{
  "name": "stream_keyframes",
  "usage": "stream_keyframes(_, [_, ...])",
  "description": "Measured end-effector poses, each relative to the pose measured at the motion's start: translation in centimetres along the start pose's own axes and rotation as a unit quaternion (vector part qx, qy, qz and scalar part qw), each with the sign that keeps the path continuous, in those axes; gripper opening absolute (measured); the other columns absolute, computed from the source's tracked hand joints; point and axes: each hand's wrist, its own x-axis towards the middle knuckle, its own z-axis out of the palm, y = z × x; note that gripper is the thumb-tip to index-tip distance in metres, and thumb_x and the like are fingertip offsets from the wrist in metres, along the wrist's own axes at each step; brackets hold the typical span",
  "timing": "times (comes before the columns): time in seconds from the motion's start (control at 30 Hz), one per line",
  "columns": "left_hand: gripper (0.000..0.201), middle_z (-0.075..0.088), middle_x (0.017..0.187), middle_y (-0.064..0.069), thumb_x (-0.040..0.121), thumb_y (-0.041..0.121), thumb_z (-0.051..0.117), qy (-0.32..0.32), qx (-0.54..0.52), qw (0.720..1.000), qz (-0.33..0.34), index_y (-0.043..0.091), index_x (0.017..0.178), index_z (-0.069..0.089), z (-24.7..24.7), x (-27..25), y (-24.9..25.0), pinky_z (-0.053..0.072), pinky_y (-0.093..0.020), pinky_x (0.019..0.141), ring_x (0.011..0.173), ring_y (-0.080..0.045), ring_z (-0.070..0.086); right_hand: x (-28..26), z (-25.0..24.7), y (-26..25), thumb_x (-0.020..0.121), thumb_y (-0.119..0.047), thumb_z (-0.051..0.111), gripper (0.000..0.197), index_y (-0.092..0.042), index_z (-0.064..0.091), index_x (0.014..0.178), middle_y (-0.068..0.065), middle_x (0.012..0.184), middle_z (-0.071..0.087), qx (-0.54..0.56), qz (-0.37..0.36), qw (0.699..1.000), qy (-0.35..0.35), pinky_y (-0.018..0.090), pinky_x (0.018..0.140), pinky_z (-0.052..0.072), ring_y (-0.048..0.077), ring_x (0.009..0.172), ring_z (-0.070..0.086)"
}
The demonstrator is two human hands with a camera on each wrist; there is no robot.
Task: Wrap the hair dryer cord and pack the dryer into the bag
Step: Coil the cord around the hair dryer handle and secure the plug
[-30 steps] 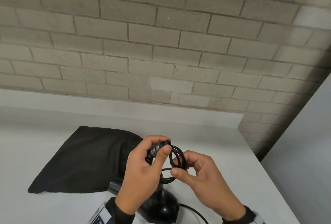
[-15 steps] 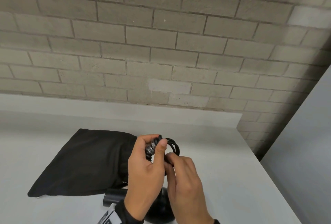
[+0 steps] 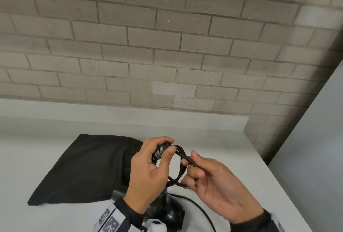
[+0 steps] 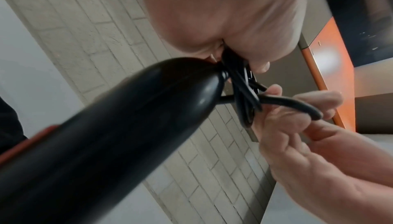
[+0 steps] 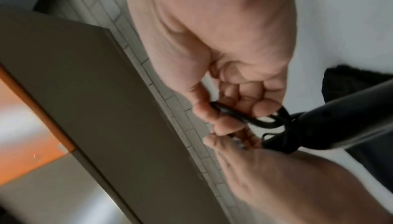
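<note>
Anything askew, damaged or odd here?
Nothing stands out. The left hand holds the coiled cord, the right hand pinches a strand, and the black bag lies flat on the white table.

No readable text, labels or numbers.

White table (image 3: 213, 139) against a brick wall, carrying a flat black fabric bag (image 3: 83, 166) lying toward nine o'clock of its surface
</note>
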Motion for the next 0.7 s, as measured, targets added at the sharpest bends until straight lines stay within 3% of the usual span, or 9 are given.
stream_keyframes(0.07, [0.025,0.071,0.091,0.004,0.090,0.040,0.058,0.008,-0.004,1.000,0.000,0.022,0.102,0.069,0.0,0.1,-0.1,0.050,-0.014,0.076,0.086,-0.013,0.069,-0.3,-0.3,1.2,0.076,-0.038,0.079,0.038,-0.003,0.072,0.091,0.006,0.060,0.058,-0.089,-0.098,0.991,0.002,0.025,0.067,0.051,0.022,0.063,0.061])
stream_keyframes(0.13, [0.026,0.071,0.091,0.003,0.089,0.039,0.058,0.018,-0.009,1.000,-0.003,0.019,0.101,0.069,0.0,0.2,-0.2,0.050,-0.013,0.075,0.086,-0.012,0.069,-0.5,-0.7,3.0,0.066,-0.033,0.083,0.036,-0.014,0.074,0.096,0.006,0.085,0.073,-0.229,-0.200,0.952,0.031,0.025,0.076,0.052,0.019,0.082,0.068])
stream_keyframes(0.2, [0.028,0.071,0.092,0.003,0.089,0.040,0.058,0.021,-0.009,1.000,-0.006,0.017,0.101,0.069,-0.1,0.3,-0.3,0.050,-0.012,0.075,0.087,-0.012,0.069,-0.5,-1.0,4.7,0.072,-0.028,0.078,0.023,-0.028,0.072,0.093,-0.003,0.104,0.072,-0.337,-0.277,0.898,0.067,0.026,0.082,0.052,0.019,0.096,0.066])
stream_keyframes(0.3, [0.030,0.071,0.093,0.004,0.089,0.039,0.058,0.014,-0.009,1.000,-0.003,0.015,0.102,0.069,0.1,0.1,-0.2,0.049,-0.009,0.075,0.088,-0.010,0.069,-0.5,-1.0,6.7,0.078,-0.037,0.067,0.015,-0.038,0.066,0.093,-0.015,0.107,0.068,-0.421,-0.317,0.843,0.106,0.026,0.085,0.051,0.017,0.099,0.062])
stream_keyframes(0.4, [0.027,0.070,0.093,0.002,0.090,0.038,0.058,0.015,-0.007,1.000,0.002,0.018,0.103,0.069,0.2,0.1,-0.3,0.050,-0.011,0.075,0.088,-0.010,0.068,-0.9,-0.6,7.1,0.081,-0.038,0.066,0.014,-0.040,0.069,0.094,-0.010,0.097,0.072,-0.394,-0.295,0.862,0.123,0.032,0.088,0.051,0.017,0.095,0.064])
stream_keyframes(0.5, [0.023,0.070,0.091,0.000,0.090,0.039,0.058,0.024,-0.003,1.000,0.002,0.023,0.103,0.068,0.0,0.3,-0.6,0.050,-0.014,0.073,0.083,-0.010,0.067,-1.4,-0.5,6.1,0.082,-0.029,0.068,0.006,-0.030,0.071,0.086,0.004,0.083,0.074,-0.293,-0.284,0.905,0.119,0.031,0.085,0.051,0.018,0.088,0.069])
stream_keyframes(0.57, [0.024,0.069,0.089,-0.001,0.089,0.039,0.058,0.030,0.002,1.000,0.002,0.022,0.102,0.068,-0.2,0.6,-0.8,0.048,-0.012,0.072,0.080,-0.009,0.066,-1.8,-0.8,5.0,0.074,-0.041,0.079,0.028,-0.017,0.073,0.086,0.007,0.064,0.065,-0.156,-0.231,0.958,0.073,0.031,0.078,0.054,0.025,0.076,0.070])
stream_keyframes(0.63, [0.024,0.069,0.089,-0.001,0.089,0.040,0.058,0.026,0.008,1.000,0.005,0.022,0.102,0.068,-0.4,0.8,-1.0,0.047,-0.010,0.072,0.080,-0.010,0.066,-2.4,-1.2,3.5,0.066,-0.042,0.086,0.047,-0.002,0.071,0.087,0.006,0.053,0.047,-0.015,-0.122,0.992,0.026,0.032,0.060,0.056,0.027,0.050,0.060])
stream_keyframes(0.7, [0.023,0.069,0.088,0.003,0.089,0.040,0.057,0.026,0.013,1.000,0.008,0.023,0.101,0.068,-0.5,0.9,-1.1,0.047,-0.009,0.072,0.080,-0.009,0.066,-3.2,-2.3,2.4,0.077,-0.037,0.075,0.043,0.004,0.069,0.088,0.003,0.051,0.035,0.013,-0.025,0.999,0.020,0.023,0.035,0.041,0.013,0.031,0.037])
